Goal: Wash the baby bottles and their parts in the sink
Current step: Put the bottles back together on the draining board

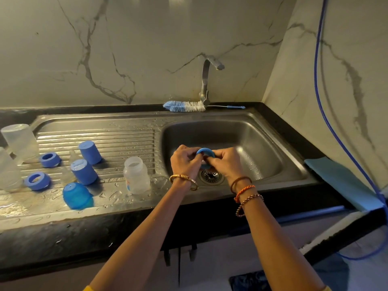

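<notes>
- Standing at the far left of the drainboard [130, 131] are clear bottles [21, 141], one upside down and others cut by the picture's edge.
- Two blue rings [50, 159] lie flat near them, one behind the other.
- A clear teat [74, 156] stands between the rings and the caps; the low contrast makes it hard to read.
- Two blue caps [90, 152] stand mouth down on the ribs, and a rounder blue cup [77, 195] lies tipped at the front edge in a film of water.
- A small clear bottle [136, 175] stands upright, mouth open, just left of the basin [262, 143].
- The left hand [184, 162] is curled round the near side of a blue ring [204, 152], thumb and fingers pinching it; a gold bangle sits on that wrist.
- That ring is held over the basin, above the drain [211, 176].
- The right hand [225, 162] pinches the ring's other side with bent fingers; cord bracelets circle that wrist.
- A blue and white brush [183, 106] lies on the back ledge, touching the foot of the tap [206, 80]; no water shows at the spout.
- A blue cloth [340, 179] lies on the right counter, and a blue hose [319, 80] hangs down the wall.
</notes>
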Demonstrator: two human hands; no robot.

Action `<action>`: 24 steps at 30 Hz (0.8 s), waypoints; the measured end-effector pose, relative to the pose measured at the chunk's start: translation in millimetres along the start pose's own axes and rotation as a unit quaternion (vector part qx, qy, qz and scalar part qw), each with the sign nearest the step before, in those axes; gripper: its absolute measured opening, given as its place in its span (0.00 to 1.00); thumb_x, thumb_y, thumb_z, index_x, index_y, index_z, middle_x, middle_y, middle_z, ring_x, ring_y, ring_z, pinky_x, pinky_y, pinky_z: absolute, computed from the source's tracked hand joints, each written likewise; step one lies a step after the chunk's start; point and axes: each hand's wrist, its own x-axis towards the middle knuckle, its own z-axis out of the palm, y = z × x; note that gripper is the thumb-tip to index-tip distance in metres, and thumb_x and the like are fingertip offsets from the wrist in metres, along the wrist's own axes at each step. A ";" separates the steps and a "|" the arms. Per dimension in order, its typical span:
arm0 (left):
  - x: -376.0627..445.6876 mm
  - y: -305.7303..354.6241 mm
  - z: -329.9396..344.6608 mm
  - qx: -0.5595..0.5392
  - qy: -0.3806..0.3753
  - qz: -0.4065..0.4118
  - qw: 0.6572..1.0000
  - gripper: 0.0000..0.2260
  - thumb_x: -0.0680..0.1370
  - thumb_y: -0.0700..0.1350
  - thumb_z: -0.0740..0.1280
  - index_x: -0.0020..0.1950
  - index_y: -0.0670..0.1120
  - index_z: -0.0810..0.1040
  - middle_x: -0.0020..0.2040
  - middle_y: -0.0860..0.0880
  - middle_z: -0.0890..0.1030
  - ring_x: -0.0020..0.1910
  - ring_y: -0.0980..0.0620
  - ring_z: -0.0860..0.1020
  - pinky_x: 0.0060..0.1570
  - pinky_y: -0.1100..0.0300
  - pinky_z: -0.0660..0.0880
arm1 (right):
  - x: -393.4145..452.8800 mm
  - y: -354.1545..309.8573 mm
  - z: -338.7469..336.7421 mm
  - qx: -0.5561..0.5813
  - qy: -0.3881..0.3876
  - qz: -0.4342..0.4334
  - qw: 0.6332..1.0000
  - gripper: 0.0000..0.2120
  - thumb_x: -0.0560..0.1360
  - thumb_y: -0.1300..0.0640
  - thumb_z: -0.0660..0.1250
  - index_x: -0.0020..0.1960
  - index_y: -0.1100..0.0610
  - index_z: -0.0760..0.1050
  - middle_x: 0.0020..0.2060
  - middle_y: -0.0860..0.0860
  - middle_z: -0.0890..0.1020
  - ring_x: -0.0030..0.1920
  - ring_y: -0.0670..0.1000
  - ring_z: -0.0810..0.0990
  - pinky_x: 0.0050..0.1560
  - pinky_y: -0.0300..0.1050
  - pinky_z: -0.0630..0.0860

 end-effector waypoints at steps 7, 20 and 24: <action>-3.7 0.1 -9.8 -0.059 -0.095 0.002 0.994 0.11 0.72 0.37 0.68 0.51 0.49 0.83 0.44 0.55 0.73 0.48 0.52 0.77 0.47 0.59 0.79 | 2.5 -1.5 -2.2 -0.007 0.038 -0.019 0.999 0.08 0.72 0.61 0.69 0.50 0.61 0.82 0.42 0.53 0.83 0.42 0.50 0.82 0.42 0.44 0.81; -6.2 -0.6 -7.6 -0.025 -0.026 0.018 0.999 0.07 0.74 0.38 0.69 0.50 0.42 0.82 0.39 0.57 0.73 0.43 0.50 0.78 0.43 0.52 0.80 | -4.4 -3.8 -2.2 0.046 -0.010 0.018 0.999 0.11 0.71 0.64 0.70 0.53 0.64 0.80 0.45 0.57 0.83 0.41 0.49 0.81 0.40 0.35 0.79; 2.2 6.4 -8.9 -0.008 -0.035 0.005 0.999 0.07 0.72 0.39 0.71 0.50 0.42 0.83 0.42 0.52 0.75 0.45 0.48 0.79 0.45 0.49 0.80 | -5.4 -4.3 -7.8 0.021 -0.060 0.011 0.998 0.16 0.70 0.65 0.72 0.57 0.63 0.78 0.48 0.58 0.83 0.48 0.56 0.82 0.51 0.48 0.79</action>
